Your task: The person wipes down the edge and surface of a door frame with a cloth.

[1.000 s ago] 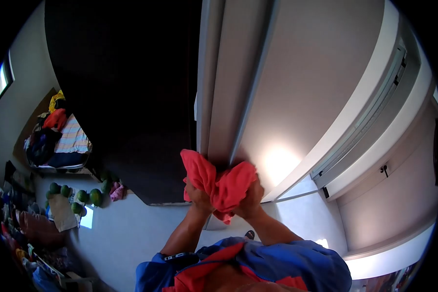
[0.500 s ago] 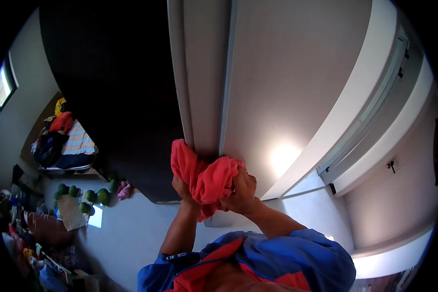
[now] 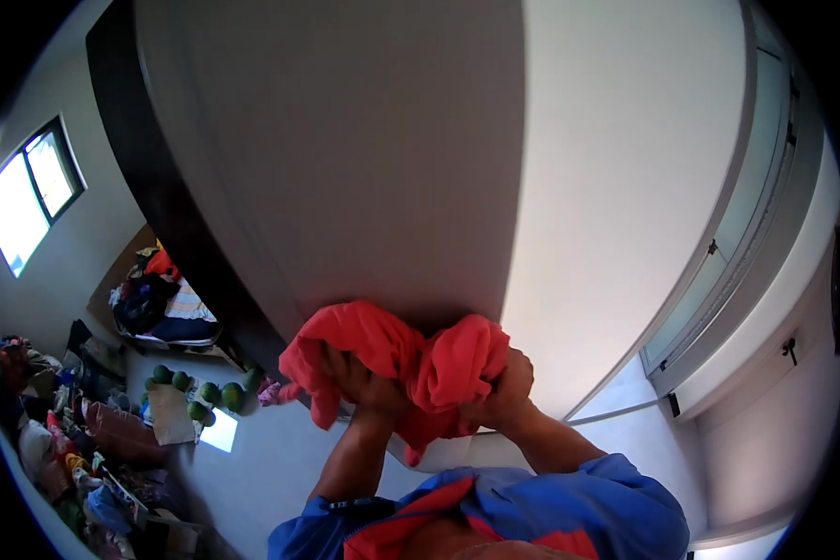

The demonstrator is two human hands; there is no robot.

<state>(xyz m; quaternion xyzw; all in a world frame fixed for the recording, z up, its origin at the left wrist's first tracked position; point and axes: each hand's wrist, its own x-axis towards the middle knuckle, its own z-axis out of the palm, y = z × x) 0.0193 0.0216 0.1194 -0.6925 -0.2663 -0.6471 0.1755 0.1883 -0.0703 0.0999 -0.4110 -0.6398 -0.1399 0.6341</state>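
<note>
A bunched red cloth (image 3: 373, 336) hangs in folds between my two hands, low in front of a pale, flat upright panel (image 3: 345, 149). My left hand (image 3: 369, 383) is closed on the cloth's left part, its fingers partly covered by the fabric. The right part of the cloth is gripped by my right hand (image 3: 509, 387), with the fingers curled round it. One end of the cloth droops below and between the hands. Whether the cloth touches the panel I cannot tell.
A dark edge (image 3: 159, 140) borders the panel on the left. Beyond it are a bed with clothes (image 3: 163, 303), several green round fruits (image 3: 233, 397) on the floor and a large heap of clothes and bags (image 3: 112, 434). At right stands a door with a handle (image 3: 790, 351).
The view has shifted, so the dark surface is now a narrow band and the pale panel fills the middle. My hands have moved apart, spreading the cloth wider.
</note>
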